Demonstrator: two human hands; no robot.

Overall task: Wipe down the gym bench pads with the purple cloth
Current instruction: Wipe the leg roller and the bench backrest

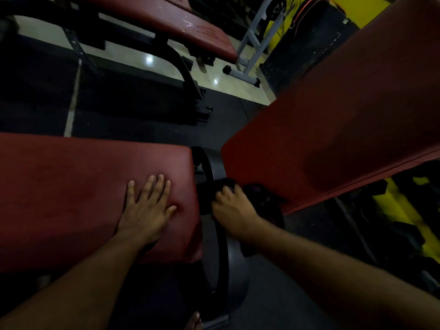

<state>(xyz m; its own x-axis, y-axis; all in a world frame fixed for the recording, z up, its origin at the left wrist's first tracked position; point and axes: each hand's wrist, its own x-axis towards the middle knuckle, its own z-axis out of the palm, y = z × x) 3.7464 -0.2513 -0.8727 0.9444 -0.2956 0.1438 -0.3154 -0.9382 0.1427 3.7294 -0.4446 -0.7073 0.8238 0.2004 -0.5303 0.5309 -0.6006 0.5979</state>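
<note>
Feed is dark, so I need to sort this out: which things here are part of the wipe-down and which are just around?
Part of the job:
- purple cloth, gripped by right hand
- seat pad, left hand flat on it
- back pad

Just around:
- far bench
- grey rack
- yellow frame

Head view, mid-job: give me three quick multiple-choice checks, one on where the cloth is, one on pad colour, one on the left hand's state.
1. Where is the purple cloth?
A. Spread on the flat seat pad
B. In the right hand, at the lower end of the tilted back pad
C. On the floor

2. What colour are the bench pads?
A. Dark red
B. Blue
C. Grey

3. How is the left hand?
A. Gripping the frame
B. Flat, fingers straight, on the seat pad
C. Out of view

Answers:
1 B: the right hand grips it beside the back pad.
2 A: both pads show dark red.
3 B: the left hand rests flat on the seat pad.
</note>
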